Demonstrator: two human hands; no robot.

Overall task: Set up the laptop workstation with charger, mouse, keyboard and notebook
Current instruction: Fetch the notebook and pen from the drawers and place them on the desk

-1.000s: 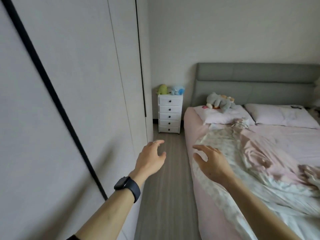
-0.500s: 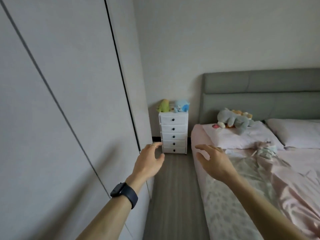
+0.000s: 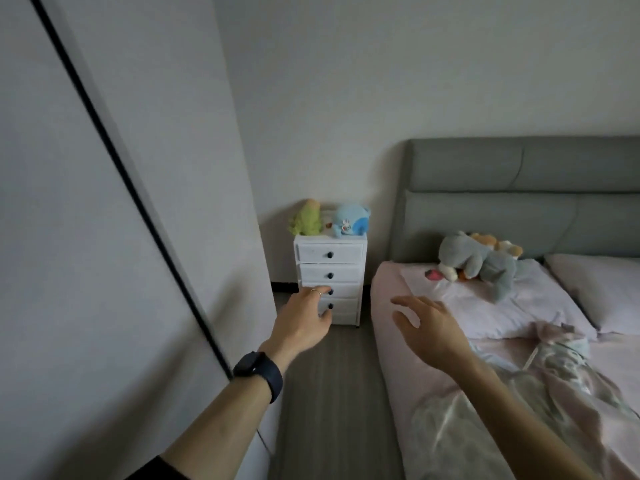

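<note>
At far left we record a tall pale wardrobe panel (image 3: 104, 237) with a dark seam running down it. Next comes the left hand (image 3: 304, 323), a dark watch (image 3: 258, 370) on its wrist and a ring on one finger. It is stretched forward with the fingers loosely extended and holds nothing. Straight ahead of it stands a white drawer unit (image 3: 330, 282), upright against the far wall, with a green plush toy (image 3: 306, 220) and a blue plush toy (image 3: 349, 221) on top. The hand overlaps the lower drawers in this view, but the strip of floor between suggests it is well short of them. To the right, the right hand (image 3: 429, 327) hovers over the edge of the bed (image 3: 391, 393), fingers spread and empty. No laptop, charger, mouse, keyboard or notebook is in view, so we cannot say where they lie. We judge the drawers a possible source. If so, the left hand is in line with them and the right would have to cross leftward.
</note>
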